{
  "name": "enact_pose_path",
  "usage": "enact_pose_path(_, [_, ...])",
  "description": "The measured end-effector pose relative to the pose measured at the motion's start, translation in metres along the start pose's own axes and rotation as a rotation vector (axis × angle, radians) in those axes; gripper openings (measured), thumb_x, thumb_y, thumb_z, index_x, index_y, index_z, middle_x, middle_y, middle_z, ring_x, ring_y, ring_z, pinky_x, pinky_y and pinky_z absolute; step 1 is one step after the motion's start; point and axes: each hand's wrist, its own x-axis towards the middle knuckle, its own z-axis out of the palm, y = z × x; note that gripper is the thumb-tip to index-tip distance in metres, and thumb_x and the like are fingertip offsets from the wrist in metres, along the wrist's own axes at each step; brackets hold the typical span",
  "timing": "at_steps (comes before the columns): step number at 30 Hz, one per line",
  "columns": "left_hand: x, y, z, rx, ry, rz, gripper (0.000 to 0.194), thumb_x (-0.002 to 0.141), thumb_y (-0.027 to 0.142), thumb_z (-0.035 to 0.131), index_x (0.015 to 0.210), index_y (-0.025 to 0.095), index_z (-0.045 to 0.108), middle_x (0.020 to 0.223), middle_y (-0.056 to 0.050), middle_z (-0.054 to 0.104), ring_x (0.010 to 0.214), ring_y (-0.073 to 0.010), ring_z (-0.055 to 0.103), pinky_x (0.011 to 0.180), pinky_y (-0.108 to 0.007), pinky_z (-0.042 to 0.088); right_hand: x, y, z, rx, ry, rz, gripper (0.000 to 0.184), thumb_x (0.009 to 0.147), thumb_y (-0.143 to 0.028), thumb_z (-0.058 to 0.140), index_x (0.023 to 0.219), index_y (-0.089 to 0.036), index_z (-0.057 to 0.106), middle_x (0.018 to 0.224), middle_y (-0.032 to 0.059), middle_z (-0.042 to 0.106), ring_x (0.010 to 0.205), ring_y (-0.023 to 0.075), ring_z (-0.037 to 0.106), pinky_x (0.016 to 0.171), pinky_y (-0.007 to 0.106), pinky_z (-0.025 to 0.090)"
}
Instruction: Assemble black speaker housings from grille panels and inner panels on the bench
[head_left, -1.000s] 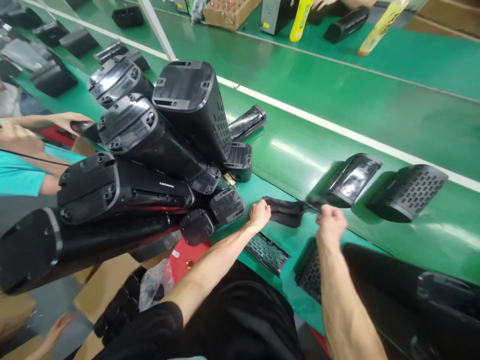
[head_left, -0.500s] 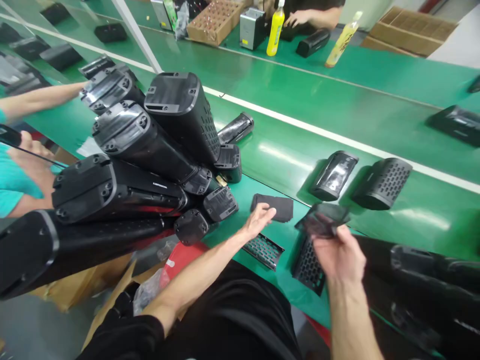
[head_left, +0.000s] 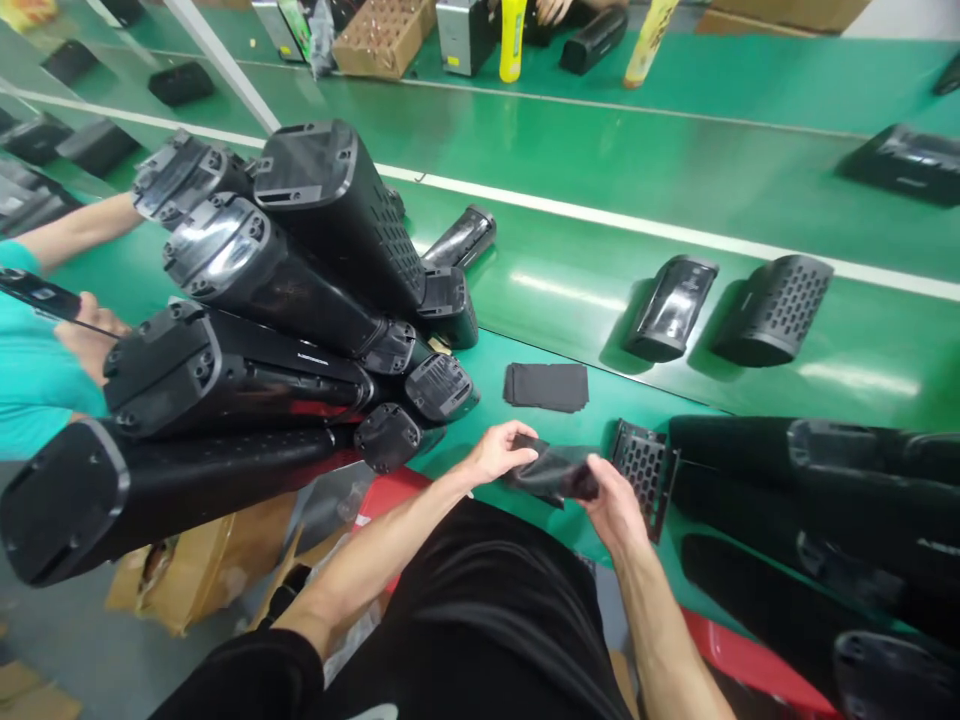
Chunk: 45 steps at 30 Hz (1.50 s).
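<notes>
My left hand (head_left: 501,455) pinches the left end of a dark, thin sheet (head_left: 551,472) between thumb and fingers, low over the near edge of the bench. On its right end my right hand (head_left: 613,498) is closed, with the thumb and fingertips on the dark material. The sheet is stretched between both hands and looks slightly sheer. Whether a grille lies under it I cannot tell. Just right of my right hand, a black perforated grille (head_left: 643,468) lies on the green mat. Beyond the hands is a stack of black rectangular sheets (head_left: 546,386).
Long black speaker housings (head_left: 277,270) are piled on the left; more dark housings (head_left: 810,490) stand on the right. Two speaker bodies (head_left: 673,308) sit on the green conveyor (head_left: 570,240). A co-worker's arm (head_left: 82,232) reaches in at left. Red bins (head_left: 742,655) lie below the bench edge.
My left hand has left the sheet stack and come nearer. My right hand has brought the dark sheet left and down, and both hands now hold it. The view has shifted slightly downward.
</notes>
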Motion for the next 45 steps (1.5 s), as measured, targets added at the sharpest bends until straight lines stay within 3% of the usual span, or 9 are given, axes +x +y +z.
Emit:
enact_pose_path(7, [0.001,-0.009,-0.010,0.433,0.115,0.072,0.027,0.083,0.022,0.072,0.110,0.019,0.069,0.095,-0.003,0.076,0.088,-0.0168,0.070,0.084,-0.029,0.054,0.000,0.026,-0.008,-0.308,0.083,-0.070,0.060,0.059,-0.074,0.081,0.080,-0.020,0.068,0.071,0.0025,0.070,0.065,0.0216,0.064,0.061,0.033,0.051])
enact_pose_path(12, [-0.001,-0.017,-0.006,0.848,0.078,0.116,0.033,0.090,0.021,0.067,0.123,0.023,0.066,0.116,-0.007,0.072,0.108,-0.0231,0.067,0.096,-0.035,0.053,0.012,0.042,-0.018,-0.668,0.203,-0.107,0.047,0.063,-0.067,0.075,0.066,-0.023,0.060,0.060,0.0012,0.059,0.070,0.0259,0.061,0.071,0.036,0.048])
enact_pose_path(16, [-0.005,-0.025,-0.007,1.029,0.215,0.118,0.046,0.093,0.029,0.066,0.138,0.024,0.057,0.132,-0.011,0.061,0.127,-0.0288,0.053,0.100,-0.041,0.051,0.015,0.052,-0.020,-0.873,0.297,-0.141,0.047,0.068,-0.059,0.070,0.096,-0.021,0.067,0.085,0.0077,0.068,0.086,0.0307,0.064,0.083,0.041,0.046])
enact_pose_path(20, [0.001,-0.031,-0.017,0.890,0.281,0.043,0.036,0.093,0.023,0.062,0.129,0.022,0.064,0.126,-0.011,0.059,0.124,-0.0276,0.052,0.109,-0.044,0.045,0.019,0.052,-0.014,-0.956,0.296,-0.180,0.063,0.076,-0.052,0.060,0.128,-0.017,0.060,0.087,0.0072,0.067,0.087,0.0308,0.064,0.085,0.041,0.045])
enact_pose_path(24, [0.008,-0.032,-0.030,0.748,0.233,0.039,0.015,0.092,0.020,0.059,0.104,0.020,0.069,0.114,-0.009,0.065,0.116,-0.0250,0.056,0.110,-0.043,0.044,0.029,0.039,-0.008,-0.954,0.260,-0.205,0.043,0.077,-0.048,0.057,0.106,-0.019,0.070,0.076,0.0051,0.063,0.081,0.0287,0.062,0.083,0.040,0.044])
enact_pose_path(27, [0.003,-0.025,-0.038,0.631,0.166,0.020,0.012,0.092,0.025,0.060,0.101,0.019,0.065,0.094,-0.003,0.068,0.091,-0.0181,0.064,0.089,-0.033,0.054,0.025,0.022,-0.012,-0.900,0.229,-0.227,0.037,0.071,-0.055,0.064,0.086,-0.022,0.069,0.077,0.0052,0.062,0.080,0.0271,0.060,0.078,0.038,0.045])
enact_pose_path(30, [-0.010,-0.009,-0.039,0.285,0.102,-0.078,0.027,0.091,0.043,0.063,0.103,0.020,0.059,0.078,0.003,0.062,0.063,-0.0116,0.058,0.059,-0.023,0.049,0.007,0.004,-0.018,-0.801,0.149,-0.205,0.048,0.068,-0.068,0.068,0.083,-0.023,0.065,0.075,0.0029,0.062,0.068,0.0219,0.058,0.065,0.033,0.045])
enact_pose_path(34, [-0.031,0.021,-0.027,-0.177,0.047,-0.158,0.052,0.072,0.053,0.084,0.103,0.020,0.058,0.082,0.004,0.059,0.056,-0.0068,0.052,0.051,-0.018,0.040,-0.025,-0.017,-0.019,-0.387,0.016,-0.043,0.056,0.065,-0.069,0.082,0.093,-0.025,0.062,0.073,-0.0011,0.065,0.058,0.0172,0.057,0.053,0.028,0.045])
enact_pose_path(45, [-0.044,0.061,-0.014,-0.035,0.107,0.007,0.038,0.078,0.045,0.080,0.099,0.015,0.067,0.083,0.000,0.063,0.075,-0.0105,0.056,0.074,-0.023,0.044,-0.066,-0.035,-0.008,-0.057,-0.020,-0.094,0.055,0.060,-0.039,0.097,0.107,-0.026,0.070,0.095,0.0033,0.075,0.077,0.0176,0.068,0.071,0.028,0.055])
